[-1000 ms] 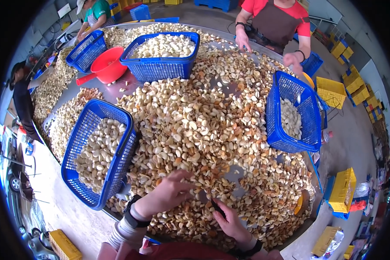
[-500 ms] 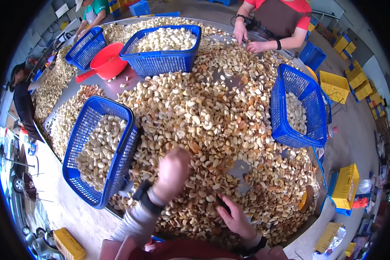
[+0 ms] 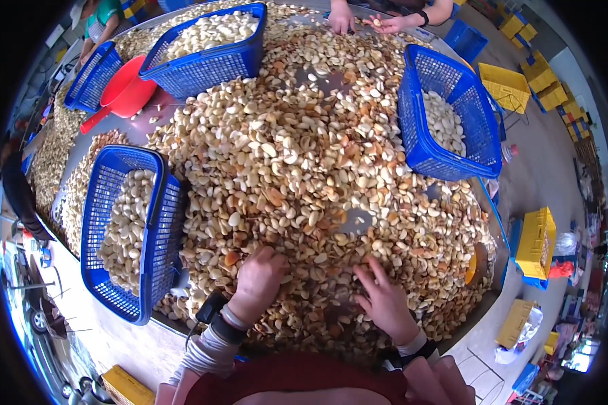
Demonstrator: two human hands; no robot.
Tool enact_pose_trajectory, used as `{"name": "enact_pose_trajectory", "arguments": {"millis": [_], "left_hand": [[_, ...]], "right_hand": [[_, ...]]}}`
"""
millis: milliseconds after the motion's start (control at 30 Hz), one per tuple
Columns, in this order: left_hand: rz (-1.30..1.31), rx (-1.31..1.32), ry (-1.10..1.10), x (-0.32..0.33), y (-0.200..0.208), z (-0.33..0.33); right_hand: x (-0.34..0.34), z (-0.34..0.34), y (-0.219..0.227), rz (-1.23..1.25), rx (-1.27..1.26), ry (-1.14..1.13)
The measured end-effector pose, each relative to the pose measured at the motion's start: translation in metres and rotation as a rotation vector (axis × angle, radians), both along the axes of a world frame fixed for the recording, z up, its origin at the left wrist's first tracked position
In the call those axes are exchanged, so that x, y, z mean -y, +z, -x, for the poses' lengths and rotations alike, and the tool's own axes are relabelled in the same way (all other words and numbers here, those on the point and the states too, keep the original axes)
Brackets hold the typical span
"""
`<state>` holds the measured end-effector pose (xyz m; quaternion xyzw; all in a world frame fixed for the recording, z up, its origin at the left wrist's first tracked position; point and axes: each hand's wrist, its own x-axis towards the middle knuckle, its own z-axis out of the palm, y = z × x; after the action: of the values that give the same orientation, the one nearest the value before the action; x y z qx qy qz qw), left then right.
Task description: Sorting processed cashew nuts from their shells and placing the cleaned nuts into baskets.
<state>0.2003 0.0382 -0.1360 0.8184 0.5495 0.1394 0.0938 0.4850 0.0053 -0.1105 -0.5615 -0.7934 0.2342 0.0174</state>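
Observation:
A thick heap of pale, cream-to-brown bean-shaped pieces (image 3: 297, 169) covers the table; their exact kind is unclear. My left hand (image 3: 258, 283) rests on the near part of the heap, its fingers curled down among the pieces, and what they hold is hidden. To its right, my right hand (image 3: 388, 307) touches the pieces with index and middle fingers stretched and apart; nothing shows in it. A blue plastic basket (image 3: 152, 236), partly filled with whiter, larger pieces, stands left of my left hand. Another blue basket (image 3: 446, 165) with white pieces sits at the right.
Farther back are a full blue basket (image 3: 209, 67), a red scoop (image 3: 130, 91) and a smaller blue basket (image 3: 96, 79). A co-worker's hands (image 3: 385, 23) work at the far edge. An orange round thing (image 3: 473, 264) lies near the right edge. Yellow crates (image 3: 537, 243) stand beyond it.
My left hand has come down into the heap and its blur is gone. My right hand has moved forward and spread its fingers; the dark object in it no longer shows. The whole view has shifted.

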Motion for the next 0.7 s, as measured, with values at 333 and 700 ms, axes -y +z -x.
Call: {"name": "enact_pose_trajectory", "arguments": {"millis": [333,700], "left_hand": [[1.315,1.734,0.606,0.007,0.030,-0.008],[-0.009,0.175,0.097,-0.078,-0.021,-0.063]], "right_hand": [[-0.002,0.056,0.015,0.230,-0.731,0.007],[0.000,0.048,0.000,0.212,-0.774,-0.017]]}}
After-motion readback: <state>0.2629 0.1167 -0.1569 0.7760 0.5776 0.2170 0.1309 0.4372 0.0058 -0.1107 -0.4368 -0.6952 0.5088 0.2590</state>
